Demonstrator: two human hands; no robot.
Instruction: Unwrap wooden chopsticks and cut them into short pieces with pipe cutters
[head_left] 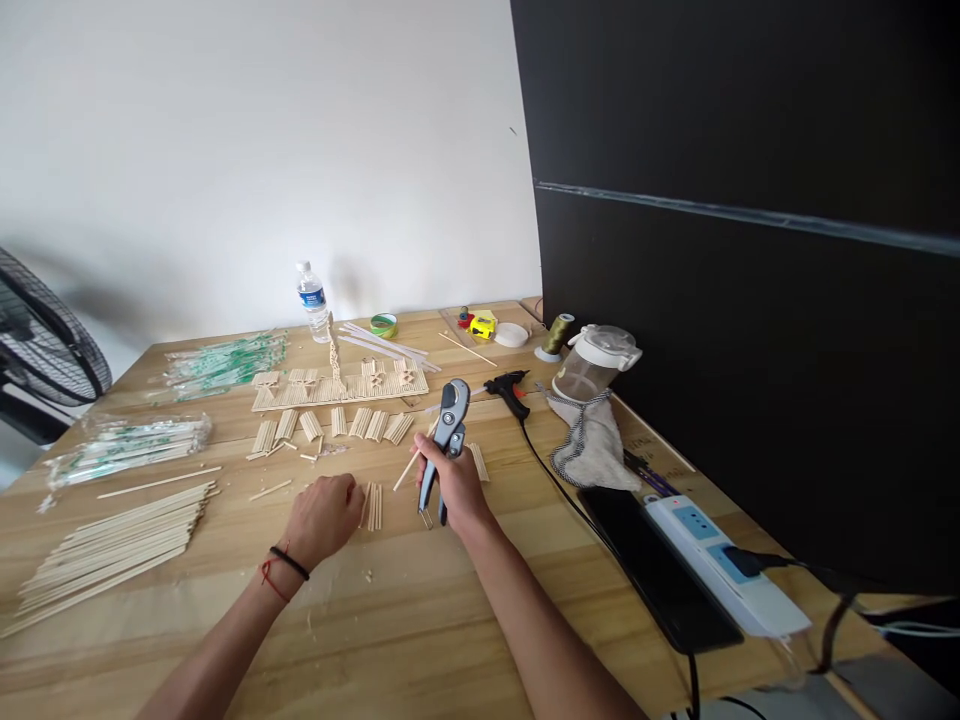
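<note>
My right hand (454,487) is closed round the handles of a grey and blue cutter (448,425), its head pointing up and away from me; a thin wooden stick (409,467) lies slanted beside that hand. My left hand (324,515) rests on the wooden table (450,620) with its fingers curled under, next to a small bundle of short cut sticks (374,505); I cannot make out what, if anything, it holds. Further back lie several rows of short stick pieces (334,424) and a flat panel of glued sticks (341,388).
A heap of long sticks (112,545) and wrapped chopstick packs (127,443) lie at the left. A water bottle (313,300), tape roll (383,325), glue gun (508,389), thread spool (557,334), jar on cloth (592,365), phone (656,575) and power strip (720,560) stand along the back and right.
</note>
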